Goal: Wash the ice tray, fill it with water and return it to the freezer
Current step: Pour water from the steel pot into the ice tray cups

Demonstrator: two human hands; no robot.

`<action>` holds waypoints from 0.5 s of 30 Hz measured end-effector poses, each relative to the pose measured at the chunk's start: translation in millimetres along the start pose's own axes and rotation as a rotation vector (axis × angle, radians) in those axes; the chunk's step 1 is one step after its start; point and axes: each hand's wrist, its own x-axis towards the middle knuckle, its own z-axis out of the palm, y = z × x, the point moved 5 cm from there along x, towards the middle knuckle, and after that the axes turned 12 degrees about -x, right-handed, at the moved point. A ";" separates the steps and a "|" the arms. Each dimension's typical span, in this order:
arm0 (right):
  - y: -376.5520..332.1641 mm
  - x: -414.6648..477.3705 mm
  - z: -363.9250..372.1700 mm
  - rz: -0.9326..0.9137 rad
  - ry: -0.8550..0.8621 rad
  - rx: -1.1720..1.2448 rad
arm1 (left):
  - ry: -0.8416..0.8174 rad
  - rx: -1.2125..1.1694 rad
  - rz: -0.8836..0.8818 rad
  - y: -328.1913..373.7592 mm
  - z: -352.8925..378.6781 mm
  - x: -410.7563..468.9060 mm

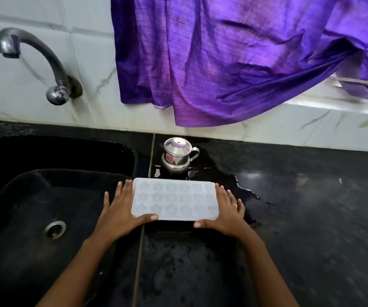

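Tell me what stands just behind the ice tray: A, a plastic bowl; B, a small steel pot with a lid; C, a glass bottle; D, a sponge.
B: a lidded steel pot stands on the black counter just beyond the white ice tray and its far edge.

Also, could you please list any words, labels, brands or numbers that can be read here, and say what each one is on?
Red sticker on the lidded steel jug: it carries print, but this is too small and blurred to read.
Ice tray: no text, only moulded star-like cells.
Tap and purple cloth: no writing visible.
So nothing here is readable.
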 end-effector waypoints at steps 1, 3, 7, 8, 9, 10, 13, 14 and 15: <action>0.8 -0.7 3.6 0.001 0.005 -0.018 | -0.004 0.000 0.002 -2.5 0.8 -1.3; 1.2 -2.5 8.8 0.013 0.020 -0.032 | -0.021 -0.009 0.004 -7.0 2.8 -3.8; -0.7 -1.2 13.3 0.024 0.075 0.007 | -0.052 -0.120 0.041 -8.2 6.7 -6.4; -1.5 -1.6 12.9 0.023 0.094 0.029 | -0.053 -0.147 0.053 -7.4 7.8 -6.5; -2.1 -2.1 12.1 0.023 0.111 0.060 | -0.050 -0.171 0.063 -6.6 8.7 -6.8; -3.0 -3.5 10.6 0.022 0.123 0.099 | -0.045 -0.195 0.069 -6.2 9.8 -6.9; -5.7 -7.9 6.3 0.016 0.139 0.186 | -0.026 -0.259 0.086 -6.7 11.6 -8.9; -7.5 -9.9 3.8 0.011 0.151 0.199 | -0.021 -0.271 0.093 -6.9 11.3 -10.9; -8.8 -11.7 1.4 0.009 0.162 0.208 | -0.014 -0.280 0.099 -6.9 10.7 -13.1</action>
